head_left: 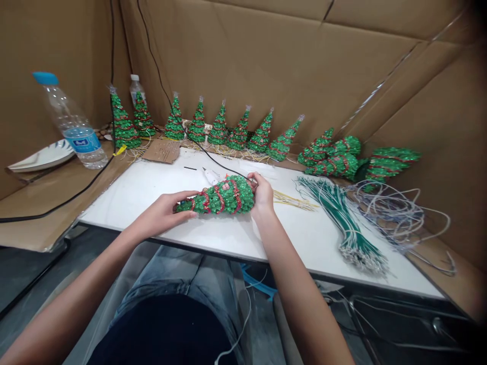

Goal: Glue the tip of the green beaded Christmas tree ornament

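A small green tinsel Christmas tree [224, 196] with red garland lies sideways above the front of the white table, its tip to the left and its base to the right. My left hand [171, 210] is closed around the narrow tip, thumb below and fingers above. At the wide base, my right hand [262, 195] grips the tree, with the fingers partly hidden behind it. Just behind the tree is a white pointed tool [210, 176], partly covered by it. Beside my right hand lie thin yellow wires [294, 200].
Several decorated trees [218, 126] stand along the cardboard wall [243, 61]; more lie at the right back [337, 165]. A bundle of green wires [350, 223] and coiled white wires [395, 213] are on the right. A water bottle [81, 142] stands left. A black cable [213, 161] crosses the table.
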